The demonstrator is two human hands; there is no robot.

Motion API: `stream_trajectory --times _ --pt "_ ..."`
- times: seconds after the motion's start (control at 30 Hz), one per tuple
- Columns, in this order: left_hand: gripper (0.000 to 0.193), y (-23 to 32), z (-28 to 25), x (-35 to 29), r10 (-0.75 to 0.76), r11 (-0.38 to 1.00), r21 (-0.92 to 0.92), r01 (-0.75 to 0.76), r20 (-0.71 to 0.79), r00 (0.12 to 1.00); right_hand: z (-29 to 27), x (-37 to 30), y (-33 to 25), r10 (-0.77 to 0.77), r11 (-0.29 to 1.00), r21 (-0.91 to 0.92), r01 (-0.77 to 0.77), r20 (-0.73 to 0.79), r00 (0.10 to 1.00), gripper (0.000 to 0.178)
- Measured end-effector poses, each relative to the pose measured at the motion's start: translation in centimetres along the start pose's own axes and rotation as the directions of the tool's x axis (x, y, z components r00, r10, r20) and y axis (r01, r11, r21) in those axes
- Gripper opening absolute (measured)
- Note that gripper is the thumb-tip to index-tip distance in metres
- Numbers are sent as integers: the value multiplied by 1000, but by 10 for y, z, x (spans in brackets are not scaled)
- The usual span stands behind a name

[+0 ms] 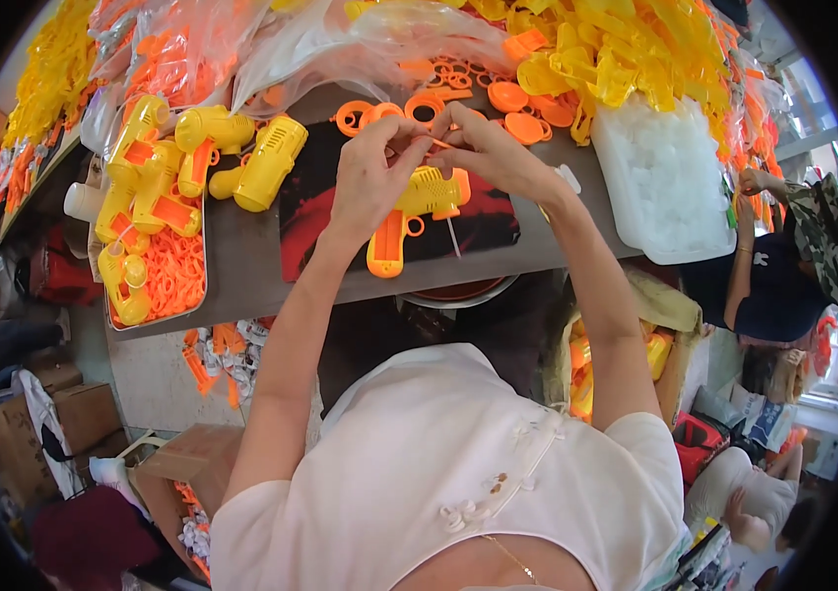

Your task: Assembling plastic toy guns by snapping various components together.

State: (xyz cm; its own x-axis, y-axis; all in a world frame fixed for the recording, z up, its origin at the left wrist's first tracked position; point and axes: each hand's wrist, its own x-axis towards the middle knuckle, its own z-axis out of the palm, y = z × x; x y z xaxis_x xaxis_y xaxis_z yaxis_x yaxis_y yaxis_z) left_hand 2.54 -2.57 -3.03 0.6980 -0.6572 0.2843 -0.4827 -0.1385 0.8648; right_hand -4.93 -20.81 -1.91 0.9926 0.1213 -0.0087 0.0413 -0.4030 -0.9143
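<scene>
My left hand (pixel 371 169) and my right hand (pixel 498 158) meet above the table, fingertips pinched close together. Between them shows a sliver of a small orange plastic piece (pixel 441 144); fingers hide most of it. Right below lies a toy gun with a yellow perforated body (pixel 429 194) and an orange handle (pixel 385 246), on a dark mat (pixel 488 231) with red print. A thin pale stick (pixel 454 237) points down from the gun toward the table edge. Orange rings (pixel 352 116) and round orange caps (pixel 525 128) lie just beyond my hands.
To the left, a tray holds small orange parts (pixel 174 271) under yellow gun bodies (pixel 271 163). A white bin (pixel 660 251) of translucent pieces stands at right. Yellow parts (pixel 616 59) and plastic bags (pixel 360 44) heap up behind. Other people (pixel 773 266) sit nearby.
</scene>
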Motion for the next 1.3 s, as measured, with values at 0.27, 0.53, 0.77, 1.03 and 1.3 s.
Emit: stream_trajectory --times 0.27,0.53,0.77,1.03,1.3 --pt "38 -27 -19 -62 220 935 295 -198 -45 974 17 -43 10 30 982 189 26 -289 957 13" --pt "41 -38 6 -63 23 1000 18 -22 -45 999 58 -13 12 -238 959 -237 157 -368 899 9" --pt "29 -57 11 -56 -52 976 -214 26 -119 991 65 -5 26 -301 886 -451 107 -385 873 13" --pt "26 -47 9 -52 -238 935 -268 231 8 971 74 -28 8 -250 816 -576 -40 -415 875 15" --pt "26 -45 12 -59 -276 933 -256 253 -59 959 -9 -139 73 -185 822 -443 -358 -802 567 11"
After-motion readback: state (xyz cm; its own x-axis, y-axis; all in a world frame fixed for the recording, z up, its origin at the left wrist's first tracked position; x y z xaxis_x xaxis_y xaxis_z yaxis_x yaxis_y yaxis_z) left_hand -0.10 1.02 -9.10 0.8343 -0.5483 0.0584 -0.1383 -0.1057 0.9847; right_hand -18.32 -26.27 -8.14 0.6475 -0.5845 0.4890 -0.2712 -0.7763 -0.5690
